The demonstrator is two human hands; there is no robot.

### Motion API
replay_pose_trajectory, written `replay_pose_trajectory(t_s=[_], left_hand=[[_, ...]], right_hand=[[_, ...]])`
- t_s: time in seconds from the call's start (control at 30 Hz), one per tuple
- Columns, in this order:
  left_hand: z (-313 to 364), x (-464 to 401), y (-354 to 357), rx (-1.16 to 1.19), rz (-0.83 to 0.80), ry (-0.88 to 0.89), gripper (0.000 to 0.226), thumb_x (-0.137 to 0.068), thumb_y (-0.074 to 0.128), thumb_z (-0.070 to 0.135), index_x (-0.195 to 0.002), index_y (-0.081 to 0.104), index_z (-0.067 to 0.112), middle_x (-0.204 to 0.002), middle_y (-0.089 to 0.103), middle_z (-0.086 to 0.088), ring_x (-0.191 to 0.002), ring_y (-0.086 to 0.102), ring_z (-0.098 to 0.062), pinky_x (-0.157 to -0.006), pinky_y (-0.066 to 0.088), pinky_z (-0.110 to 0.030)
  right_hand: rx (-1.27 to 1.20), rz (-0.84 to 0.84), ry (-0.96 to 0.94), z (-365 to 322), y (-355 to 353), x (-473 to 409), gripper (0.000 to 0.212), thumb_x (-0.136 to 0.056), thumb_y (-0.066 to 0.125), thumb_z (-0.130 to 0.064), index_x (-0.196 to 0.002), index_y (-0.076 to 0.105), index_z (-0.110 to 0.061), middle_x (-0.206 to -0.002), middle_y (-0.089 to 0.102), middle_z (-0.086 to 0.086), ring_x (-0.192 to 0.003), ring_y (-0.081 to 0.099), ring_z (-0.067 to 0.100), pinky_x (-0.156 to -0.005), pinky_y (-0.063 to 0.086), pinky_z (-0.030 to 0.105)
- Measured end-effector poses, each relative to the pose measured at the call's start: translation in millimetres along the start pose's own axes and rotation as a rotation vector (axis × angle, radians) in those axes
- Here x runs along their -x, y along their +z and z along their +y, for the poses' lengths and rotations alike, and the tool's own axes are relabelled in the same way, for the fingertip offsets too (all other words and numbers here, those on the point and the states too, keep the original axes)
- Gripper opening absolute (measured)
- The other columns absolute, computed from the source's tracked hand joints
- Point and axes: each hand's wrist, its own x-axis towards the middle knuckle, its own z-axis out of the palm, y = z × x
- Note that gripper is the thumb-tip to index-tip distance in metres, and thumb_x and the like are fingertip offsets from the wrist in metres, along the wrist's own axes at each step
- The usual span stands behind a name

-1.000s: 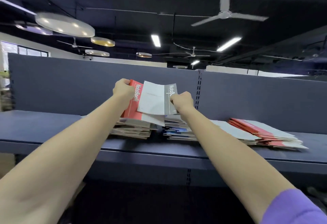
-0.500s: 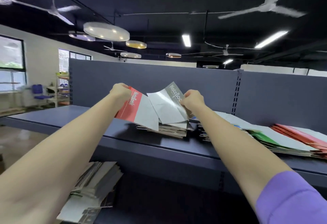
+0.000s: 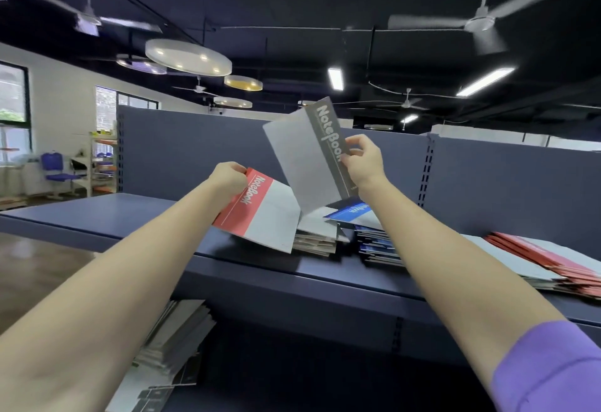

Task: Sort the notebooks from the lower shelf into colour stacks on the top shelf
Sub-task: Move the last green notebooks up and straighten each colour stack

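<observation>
Since half a second ago the right hand [image 3: 361,161] lifted its grey notebook [image 3: 309,158] up off the grey stack [image 3: 317,236], nearly upright now, pinched at the dark spine strip reading "NoteBook". Left hand [image 3: 227,180] grips a red notebook [image 3: 260,213], same "NoteBook" print, tilted over the top shelf [image 3: 97,216]. Blue stack [image 3: 374,236] sits just beside the grey one, red stack [image 3: 546,258] further right. More notebooks [image 3: 172,340] lie on the lower shelf.
</observation>
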Motion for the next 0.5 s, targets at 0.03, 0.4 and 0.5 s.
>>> replay_pose_trajectory(t_s=[0.03, 0.4, 0.5], left_hand=[[0.3, -0.1, 0.0, 0.001, 0.009, -0.006, 0.036, -0.097, 0.049, 0.000, -0.128, 0.062, 0.013, -0.098, 0.059, -0.002, -0.094, 0.059, -0.026, -0.087, 0.049, -0.035], [-7.2, -1.5, 8.4, 0.025, -0.005, -0.039, 0.037, -0.096, 0.047, -0.003, -0.125, 0.064, 0.011, -0.095, 0.060, -0.002, -0.093, 0.059, -0.026, -0.085, 0.049, -0.034], [-11.6, -4.4, 11.3, 0.039, -0.011, -0.066, 0.038, -0.096, 0.046, -0.003, -0.124, 0.065, 0.013, -0.084, 0.058, 0.001, -0.091, 0.059, -0.028, -0.087, 0.050, -0.035]], right_hand=[[-0.055, 0.024, 0.025, -2.2, -1.3, -0.8, 0.014, -0.100, 0.051, -0.003, -0.105, 0.059, -0.013, -0.096, 0.069, 0.003, -0.078, 0.067, 0.015, -0.055, 0.051, 0.027], [0.585, -0.278, -0.167, 31.6, -1.0, 7.9, 0.040, -0.080, 0.055, 0.009, -0.069, 0.069, -0.027, -0.105, 0.065, -0.002, -0.101, 0.058, 0.016, -0.077, 0.042, 0.020], [0.624, -0.299, -0.157, 46.0, -0.7, 9.9, 0.048, -0.075, 0.046, 0.010, -0.064, 0.066, -0.032, -0.101, 0.062, -0.002, -0.094, 0.064, 0.022, -0.081, 0.056, 0.037]])
